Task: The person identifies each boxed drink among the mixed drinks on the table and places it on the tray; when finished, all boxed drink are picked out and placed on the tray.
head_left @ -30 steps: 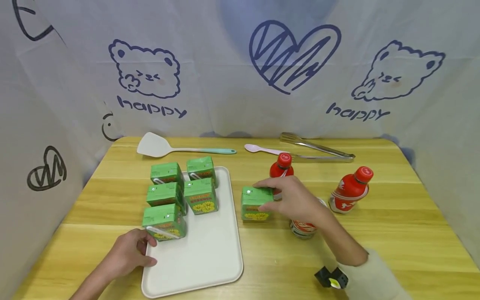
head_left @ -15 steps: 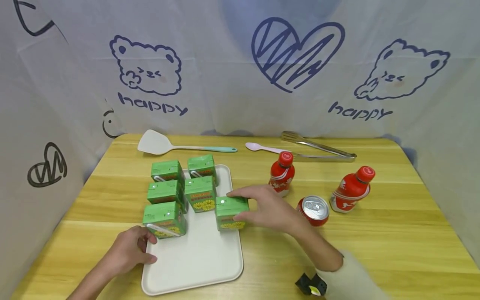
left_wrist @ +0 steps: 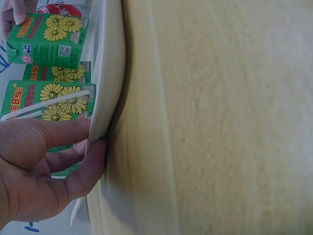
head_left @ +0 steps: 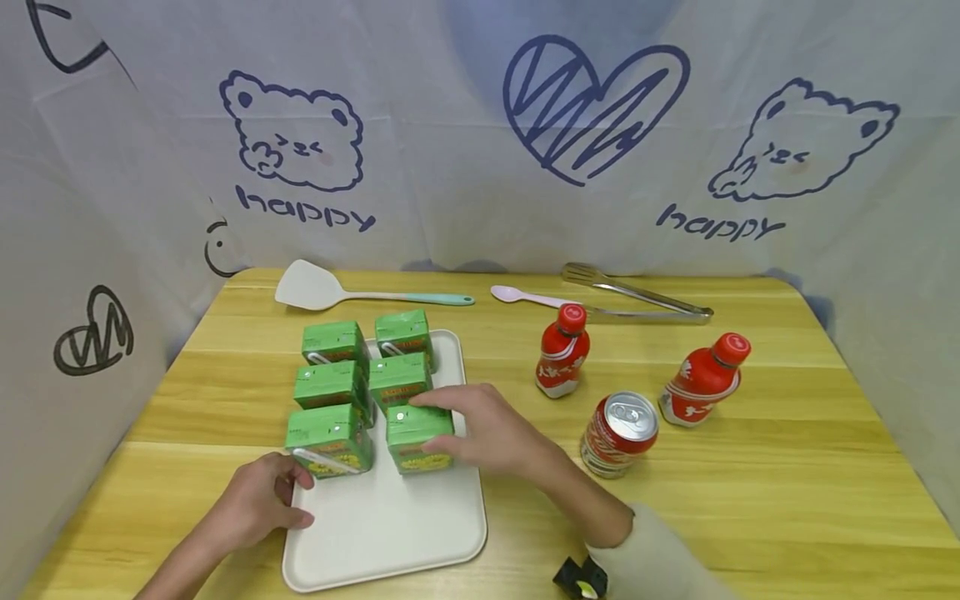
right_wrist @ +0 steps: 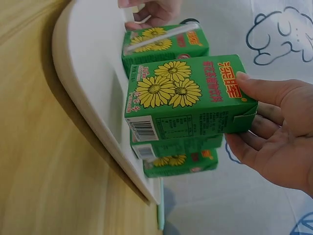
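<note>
In the head view my right hand (head_left: 495,433) grips a green drink carton (head_left: 418,457) near its top, over the white tray (head_left: 390,542). The right wrist view shows yellow flowers on this carton (right_wrist: 186,93), with the thumb on its front and fingers behind. My left hand (head_left: 255,504) pinches the tray's left rim, close beside the nearest carton of the left row (head_left: 330,442); in the left wrist view the rim (left_wrist: 110,73) lies between thumb and fingers. Several matching cartons stand in two columns on the tray's left and far parts.
Right of the tray stand two red bottles (head_left: 562,354) (head_left: 703,383) and a red can (head_left: 618,437). Along the table's back lie a white spatula (head_left: 311,287), a pink spoon (head_left: 528,296) and metal tongs (head_left: 637,296). A patterned cloth (head_left: 465,167) hangs behind the table.
My right hand has carried the carton left from beside the bottle to over the tray, in front of the right column. The can has come into full view. My left hand has stayed at the rim.
</note>
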Demonstrator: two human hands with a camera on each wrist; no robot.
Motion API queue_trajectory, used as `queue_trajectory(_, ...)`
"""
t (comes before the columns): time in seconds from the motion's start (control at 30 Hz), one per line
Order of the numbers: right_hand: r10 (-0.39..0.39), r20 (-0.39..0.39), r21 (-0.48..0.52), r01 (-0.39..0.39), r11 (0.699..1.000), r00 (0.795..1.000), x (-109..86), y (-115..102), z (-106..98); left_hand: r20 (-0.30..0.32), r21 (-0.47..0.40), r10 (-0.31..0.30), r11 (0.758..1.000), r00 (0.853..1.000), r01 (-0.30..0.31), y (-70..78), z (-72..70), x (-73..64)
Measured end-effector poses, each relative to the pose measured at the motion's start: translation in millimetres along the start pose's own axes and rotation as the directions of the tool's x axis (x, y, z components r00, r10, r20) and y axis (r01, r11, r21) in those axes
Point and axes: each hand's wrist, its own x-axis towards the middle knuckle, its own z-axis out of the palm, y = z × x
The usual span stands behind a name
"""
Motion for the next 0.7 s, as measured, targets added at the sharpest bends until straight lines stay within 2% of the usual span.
queue_trajectory(0.43, -0.016, 0.019, -0.149, 0.019, 0.989, 1.000, 18.2, 0, 21, -0.002, 0.012, 0.003, 1.000, 1.000, -0.003, 2.3, -0.7, 0.2)
queue_trajectory(0.7, 0.009, 0.014, -0.183, -0.006, 0.983, 1.000, 22.6, -1, 25, -0.009, 0.020, 0.011, 1.000, 1.000, -0.011, 2.0, -0.2, -1.5)
